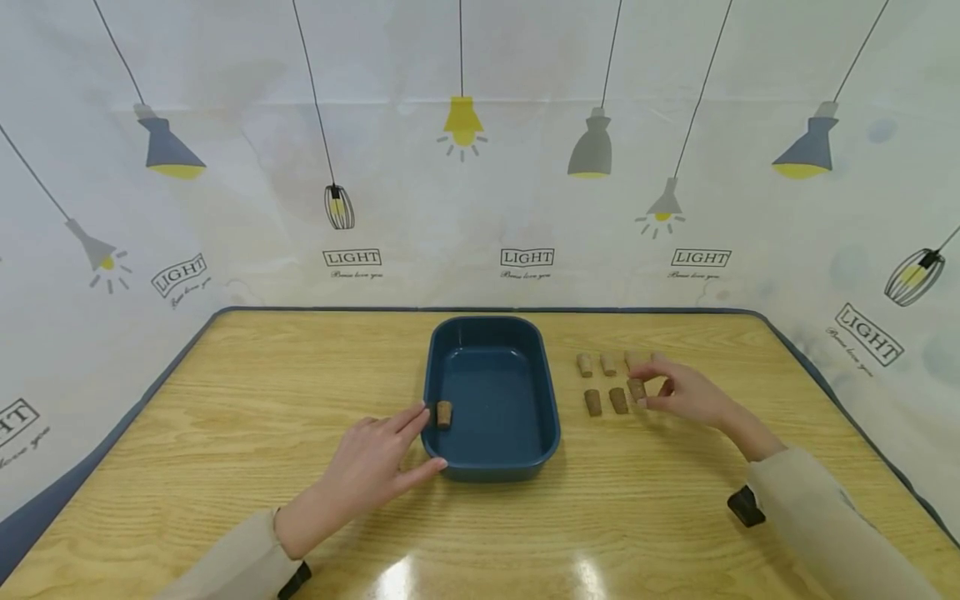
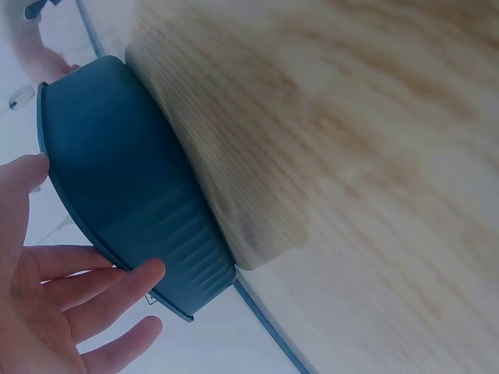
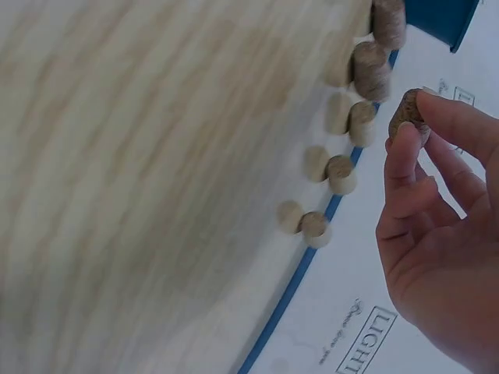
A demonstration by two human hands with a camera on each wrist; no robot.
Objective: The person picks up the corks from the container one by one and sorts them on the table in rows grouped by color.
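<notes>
A deep blue rectangular tray [image 1: 491, 472] stands on the table, with one cork stopper [image 1: 444, 415] inside near its left wall. My left hand [image 1: 367, 458] rests its thumb and fingers against the tray's left rim; the left wrist view shows the thumb [image 2: 35, 167] at the rim and the fingers loosely extended. To the tray's right, my right hand [image 1: 693, 396] pinches a cork [image 3: 408, 117] between thumb and fingertips, raised above the table. Left of that hand lie two darker-looking corks [image 1: 605, 402]. Behind them runs a row of paler-looking corks [image 1: 596, 365], partly hidden by the fingers.
The wooden table [image 1: 262, 400] has a dark blue edge, and a white wall covering [image 1: 420, 275] printed with lamps rises behind it and at both sides. A black object [image 1: 746, 506] is at the right sleeve; another [image 1: 295, 579] is at the left sleeve.
</notes>
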